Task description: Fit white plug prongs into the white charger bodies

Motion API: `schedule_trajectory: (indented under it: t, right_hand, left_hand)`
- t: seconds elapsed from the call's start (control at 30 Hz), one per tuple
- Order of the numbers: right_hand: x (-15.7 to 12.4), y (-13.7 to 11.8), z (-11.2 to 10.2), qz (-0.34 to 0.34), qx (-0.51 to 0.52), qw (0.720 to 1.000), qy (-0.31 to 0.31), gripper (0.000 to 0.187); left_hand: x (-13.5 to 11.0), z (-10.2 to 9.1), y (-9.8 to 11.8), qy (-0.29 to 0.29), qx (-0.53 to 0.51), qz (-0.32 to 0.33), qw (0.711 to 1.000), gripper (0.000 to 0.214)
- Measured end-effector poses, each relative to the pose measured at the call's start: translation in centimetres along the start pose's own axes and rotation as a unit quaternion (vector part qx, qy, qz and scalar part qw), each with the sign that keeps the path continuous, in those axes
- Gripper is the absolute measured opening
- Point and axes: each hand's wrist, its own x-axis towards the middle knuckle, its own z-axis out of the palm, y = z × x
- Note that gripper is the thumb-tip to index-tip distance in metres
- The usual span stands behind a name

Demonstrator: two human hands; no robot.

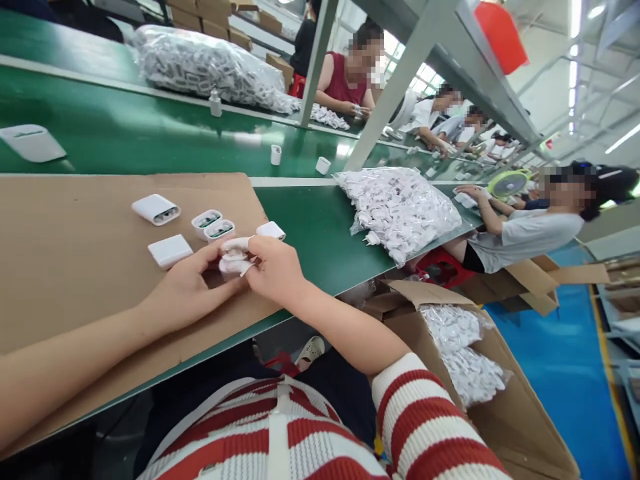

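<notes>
Above the brown cardboard sheet [90,267], my left hand [193,280] is closed around a small white plastic housing [230,268]. My right hand [275,270] pinches the same housing from the other side, and white covers seem to wrap its fingertips. The fingers hide much of the piece. Just beyond the hands stand two open white housings [219,230] side by side, dark green parts inside. To their left, another white housing [156,209] lies with its open end to the right. A closed-looking white piece [170,251] lies nearer, and one more white piece [271,231] sits behind my right hand.
A clear bag of white plug parts [405,210] lies on the green bench to the right; a larger bag [210,70] lies across it. Single white pieces [275,155] stand on the green strip [165,133]. An open carton [515,413] is at my right. Co-workers sit along the line.
</notes>
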Motion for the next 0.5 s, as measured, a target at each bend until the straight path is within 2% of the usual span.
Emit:
schedule_trajectory:
  t: [0.17,0.27,0.33,0.43,0.5]
  right_hand:
    - [-0.2,0.6,1.2,-0.003,0.013,1.0,0.027,0.016]
    - [0.0,0.8,1.8,0.022,0.05,0.998,0.029,0.013]
    - [-0.1,1.4,1.6,0.039,0.098,0.994,0.035,0.02]
    - [-1.6,3.8,-0.3,0.029,0.137,0.986,0.094,0.038]
    - [-3.4,6.4,-2.7,0.039,0.074,0.984,0.156,0.035]
  left_hand:
    - [0.1,-0.1,-0.8,0.008,0.146,0.048,0.988,0.028]
    - [0.4,-0.1,-0.9,0.005,0.162,0.053,0.985,0.03]
    - [0.5,-0.1,-0.6,0.005,0.151,0.052,0.987,0.033]
    - [0.0,-0.1,0.1,0.006,0.131,0.013,0.991,0.042]
    - [-0.8,-0.5,0.7,-0.004,0.109,-0.009,0.994,0.046]
